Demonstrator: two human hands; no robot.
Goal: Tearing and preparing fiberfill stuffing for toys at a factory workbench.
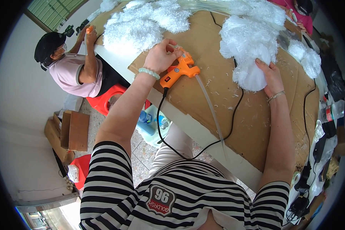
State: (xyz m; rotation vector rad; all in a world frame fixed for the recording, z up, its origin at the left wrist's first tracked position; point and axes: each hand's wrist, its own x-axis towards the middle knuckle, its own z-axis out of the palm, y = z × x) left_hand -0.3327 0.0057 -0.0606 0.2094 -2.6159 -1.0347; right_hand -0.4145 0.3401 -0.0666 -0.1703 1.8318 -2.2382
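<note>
An orange glue gun point(184, 65) lies on the brown cardboard point(203, 38), its clear glue stick point(207, 96) trailing back toward me. My left hand point(164, 53) is at the gun's front end, thumb and fingers closed in a pinch there. What sits between those fingertips is too small to make out. On the right, my right hand point(271, 76) grips the near edge of a white tuft of shredded plastic strands point(249, 57), with a smooth pale underside showing.
More white tufts point(142, 27) are heaped along the far side. Black cords point(237, 103) cross the cardboard and hang over the edge. A co-worker in a pink shirt point(74, 76) sits at the left; another person point(301, 17) is at the far right. Cardboard boxes point(74, 130) stand on the floor.
</note>
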